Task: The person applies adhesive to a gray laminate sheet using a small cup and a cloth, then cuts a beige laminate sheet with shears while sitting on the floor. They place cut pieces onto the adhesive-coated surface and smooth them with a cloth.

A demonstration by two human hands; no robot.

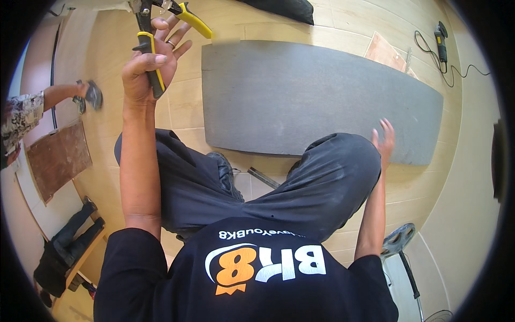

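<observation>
My left hand (153, 70) is raised at the upper left and holds a pair of pliers (156, 80) with black-and-yellow handles. One handle lies in the palm under my thumb. The other handle swings wide beyond my fingertips, and the tool's head is partly cut off by the top edge. A small clear piece (165, 6) shows beside the head. By my right knee, my right hand (384, 142) has its fingers apart and nothing in it, over the edge of a large dark grey slab (316, 102). Whether it touches the slab, I cannot tell.
The slab lies on light tiles before my knees. An angle grinder (441, 48) with a cord and a brown triangular offcut (383, 52) lie beyond it. A metal bar (263, 177) rests between my legs. Left are another person's arm (61, 95) and a brown board (59, 158).
</observation>
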